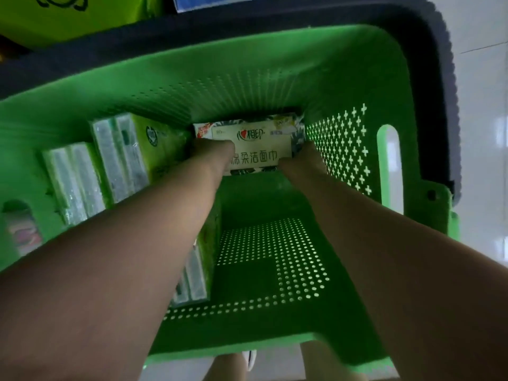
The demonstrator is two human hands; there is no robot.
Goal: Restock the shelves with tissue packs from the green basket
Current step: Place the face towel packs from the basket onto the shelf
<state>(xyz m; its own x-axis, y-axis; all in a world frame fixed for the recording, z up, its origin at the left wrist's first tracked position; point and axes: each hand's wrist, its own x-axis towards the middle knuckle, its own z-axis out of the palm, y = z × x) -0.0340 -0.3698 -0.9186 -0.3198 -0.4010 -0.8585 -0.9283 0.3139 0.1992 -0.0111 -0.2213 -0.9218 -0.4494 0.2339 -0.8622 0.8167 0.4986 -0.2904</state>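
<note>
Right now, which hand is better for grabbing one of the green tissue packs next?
Probably the left hand. It is right beside the green tissue packs along the basket's left wall. The right hand is on the far side of the white pack, which both hands are touching.

Both forearms are bare from the bottom edge of the view up to the wrists, with no sleeve, cuff, watch or band showing on either. The left hand (pixel 213 154) and right hand (pixel 301 163) wear no gloves, and no rings can be made out. Below the arms, two bare legs show, with a white shoe (pixel 251 358) edged in dark trim between them.
</note>
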